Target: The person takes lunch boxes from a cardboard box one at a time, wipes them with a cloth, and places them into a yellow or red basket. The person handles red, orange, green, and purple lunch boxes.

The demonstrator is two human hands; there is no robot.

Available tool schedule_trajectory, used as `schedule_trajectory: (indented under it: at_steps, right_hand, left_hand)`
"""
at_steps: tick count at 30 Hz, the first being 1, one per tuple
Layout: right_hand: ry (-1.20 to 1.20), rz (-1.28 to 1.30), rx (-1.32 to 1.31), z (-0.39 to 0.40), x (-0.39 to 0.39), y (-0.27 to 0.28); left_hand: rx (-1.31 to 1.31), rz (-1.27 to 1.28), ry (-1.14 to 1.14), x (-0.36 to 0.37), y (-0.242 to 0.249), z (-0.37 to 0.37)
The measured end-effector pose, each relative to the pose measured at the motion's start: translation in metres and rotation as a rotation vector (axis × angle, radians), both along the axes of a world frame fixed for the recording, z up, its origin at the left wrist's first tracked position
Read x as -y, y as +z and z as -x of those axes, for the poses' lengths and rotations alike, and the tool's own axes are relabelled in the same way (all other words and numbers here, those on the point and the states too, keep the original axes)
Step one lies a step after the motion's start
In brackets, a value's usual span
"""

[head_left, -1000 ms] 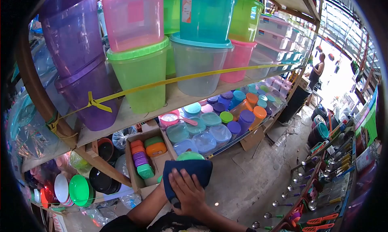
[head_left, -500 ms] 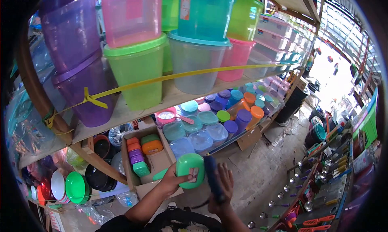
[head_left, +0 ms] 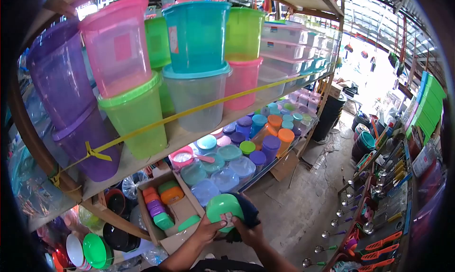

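My left hand point(head_left: 207, 229) grips the near left side of a green plastic container point(head_left: 222, 205) with rounded corners and a small pale label. On its right side, my right hand point(head_left: 251, 234) holds a dark blue cloth point(head_left: 248, 211) against the container, with the thumb near the label. Part of the cloth hangs below, and the fingers behind it are hidden. Just left of my hands is an open cardboard box point(head_left: 182, 198) with orange, purple and green containers point(head_left: 163, 220) inside. A further green piece point(head_left: 189, 223) lies at the box's near right corner.
A wooden shelf point(head_left: 189, 135) carries stacked tubs point(head_left: 196, 101) behind a yellow strap point(head_left: 256, 90). Below it are many lidded containers point(head_left: 224, 179). Bowls point(head_left: 97, 250) stand at lower left. Ladles and spatulas point(head_left: 383, 241) line a rack on the right, across the concrete floor point(head_left: 294, 205).
My right hand has come left with the dark cloth, from beside the green container to against it. The camera view has tilted up, so the shelf and box appear lower.
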State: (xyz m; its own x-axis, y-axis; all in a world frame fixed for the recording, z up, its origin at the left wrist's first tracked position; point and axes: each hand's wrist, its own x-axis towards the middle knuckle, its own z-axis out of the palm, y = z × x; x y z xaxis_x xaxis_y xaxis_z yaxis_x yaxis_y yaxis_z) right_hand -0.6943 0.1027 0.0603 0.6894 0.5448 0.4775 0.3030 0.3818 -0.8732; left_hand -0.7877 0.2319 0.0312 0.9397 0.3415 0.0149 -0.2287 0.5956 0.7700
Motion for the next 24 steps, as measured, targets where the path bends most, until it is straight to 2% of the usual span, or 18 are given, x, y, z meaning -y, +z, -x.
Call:
schedule_trajectory:
  at_steps: [4, 6, 7, 9, 10, 11, 13, 14, 15, 17, 18, 20, 24]
  right_hand:
    - [-0.148, -0.033, -0.054, 0.011, 0.001, -0.012]
    - [-0.399, 0.116, 0.222, 0.002, 0.010, -0.009]
    - [-0.411, 0.122, 0.216, -0.004, 0.018, -0.002]
    - [-0.353, 0.369, 0.619, -0.015, 0.033, 0.012]
    - [-0.329, 0.376, 0.686, -0.015, 0.035, 0.013]
    - [-0.327, 0.384, 0.679, -0.012, 0.037, 0.012]
    - [-0.273, 0.398, 0.904, -0.005, 0.038, 0.011]
    - [-0.307, 0.372, 0.933, 0.001, 0.039, 0.003]
    - [-0.307, 0.377, 0.935, 0.008, 0.041, 0.000]
    - [-0.343, 0.214, 0.706, 0.020, 0.044, -0.002]
    - [-0.348, 0.214, 0.708, 0.023, 0.042, 0.000]
    - [-0.297, 0.005, 0.334, 0.025, 0.038, 0.002]
    - [-0.129, 0.106, 0.206, 0.006, 0.052, 0.013]
  left_hand:
    - [0.081, 0.005, 0.004, 0.005, -0.010, -0.022]
    - [-0.042, -0.396, 0.287, 0.023, 0.004, -0.031]
    - [-0.045, -0.393, 0.274, 0.025, 0.005, -0.031]
    - [-0.009, -0.121, 0.182, 0.026, 0.008, -0.028]
    - [-0.158, -0.030, 0.256, 0.034, 0.019, -0.031]
    - [-0.166, -0.025, 0.255, 0.028, 0.018, -0.033]
    - [-0.186, 0.474, -0.173, 0.013, 0.008, -0.033]
    - [-0.202, 0.491, -0.108, 0.017, 0.005, -0.033]
    - [-0.201, 0.496, -0.111, 0.021, 0.006, -0.033]
    - [-0.042, 0.552, -0.108, 0.029, 0.013, -0.030]
    - [-0.065, 0.484, -0.039, 0.034, 0.017, -0.030]
    - [-0.022, 0.470, -0.085, 0.035, 0.022, -0.028]
    - [0.013, 0.395, -0.232, 0.030, 0.008, -0.025]
